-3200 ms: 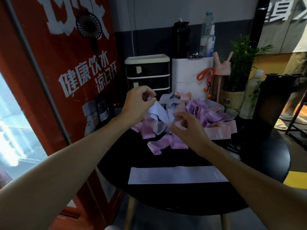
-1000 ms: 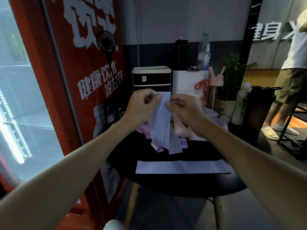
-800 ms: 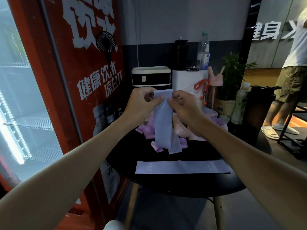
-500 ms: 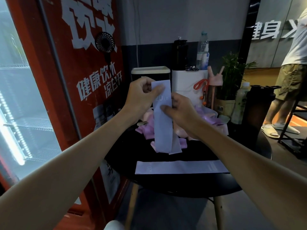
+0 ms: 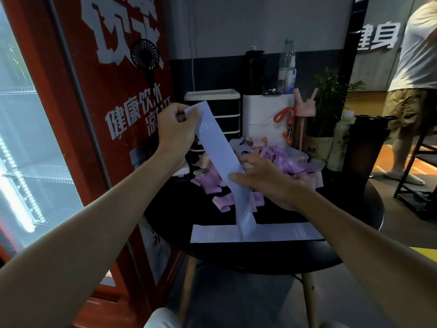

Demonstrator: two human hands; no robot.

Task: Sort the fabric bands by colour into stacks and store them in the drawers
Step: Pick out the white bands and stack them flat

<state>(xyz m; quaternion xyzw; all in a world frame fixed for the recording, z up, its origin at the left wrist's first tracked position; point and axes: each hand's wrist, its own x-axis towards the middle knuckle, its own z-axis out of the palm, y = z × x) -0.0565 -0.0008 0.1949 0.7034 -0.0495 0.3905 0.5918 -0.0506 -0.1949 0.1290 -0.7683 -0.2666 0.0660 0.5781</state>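
Right hand [image 5: 264, 179] slid down; band [image 5: 220, 150] slants.

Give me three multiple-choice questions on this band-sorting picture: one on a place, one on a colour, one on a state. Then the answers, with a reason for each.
1. Where does the flat band lie?
A. on the table, near its front edge
B. on a chair
C. on the floor

2. What colour is the held band?
A. orange
B. pale blue
C. green

3. What is the left hand doing?
A. resting flat on the table
B. pinching the held band's top end
C. hanging idle

Answers:
1 A: it lies stretched out in front of the pile of bands.
2 B: it matches the flat band, not the pink and purple pile.
3 B: its thumb and fingers pinch the raised end, while the right hand grips lower down.
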